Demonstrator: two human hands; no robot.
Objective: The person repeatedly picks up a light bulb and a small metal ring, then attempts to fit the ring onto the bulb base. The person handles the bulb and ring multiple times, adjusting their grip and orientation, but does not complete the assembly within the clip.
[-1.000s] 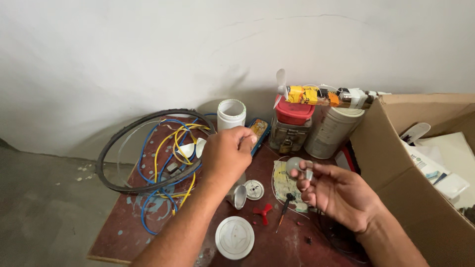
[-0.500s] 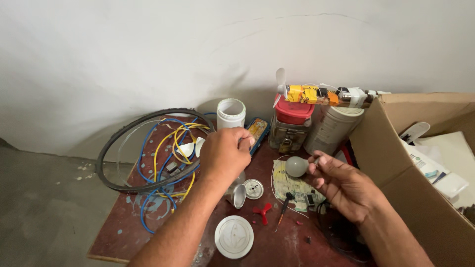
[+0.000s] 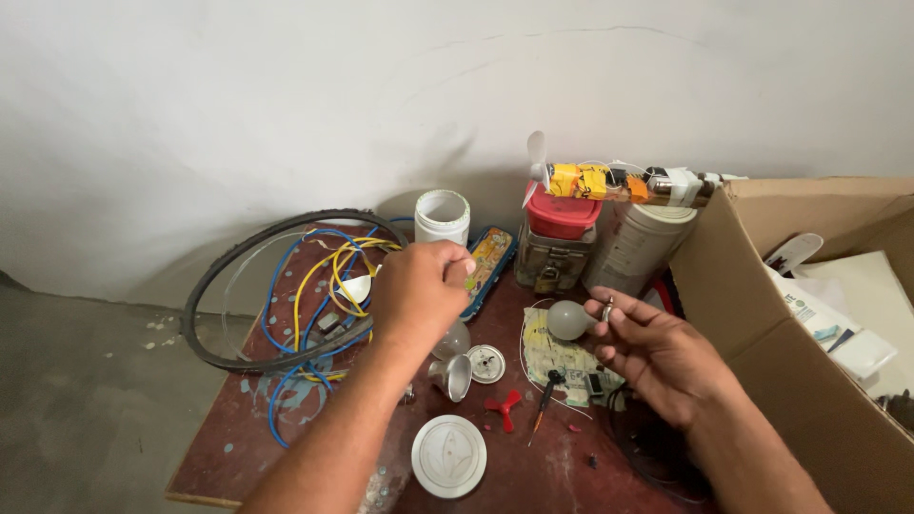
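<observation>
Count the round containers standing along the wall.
3. A white open tub behind the left hand, a red-lidded jar in the middle, and a pale canister beside the cardboard box. Others may be hidden behind the box.

I see my right hand [image 3: 657, 352] pinching a bulb [image 3: 568, 320] over the table [image 3: 219, 457]; my left hand [image 3: 419, 290] hovers near the jar [image 3: 443, 217].

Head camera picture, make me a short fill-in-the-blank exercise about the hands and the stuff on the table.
1. The right hand holds a small frosted ____ by its base.
2. The left hand is closed above the ____ table.
3. A cardboard ____ stands open at the right side.
4. The round lid lying near the front edge is ____.

Missing words: bulb; red; box; white
</observation>
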